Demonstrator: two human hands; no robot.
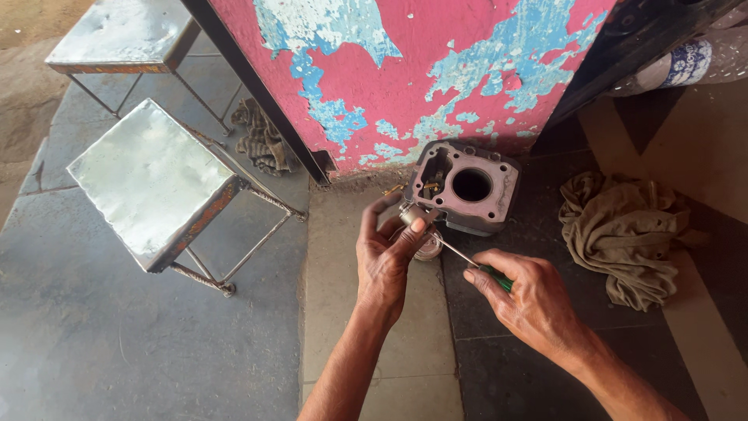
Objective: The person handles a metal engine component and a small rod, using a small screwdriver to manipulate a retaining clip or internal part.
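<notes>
Two hands work together: the left hand (383, 257) pinches a small metal part (411, 213), the right hand (530, 300) grips a screwdriver (467, 258) angled up-left into it.

A roadside repair workshop, floor-level: an engine cylinder block (466, 187) sits at twelve o'clock against a peeling pink wall (405, 70), oily rags (623, 234) at three (another at eleven), metal stools (152, 183) at nine.

The left hand (383, 257) grips a small metal part (413, 214); the right hand (526, 292) holds a screwdriver (467, 257).
</notes>
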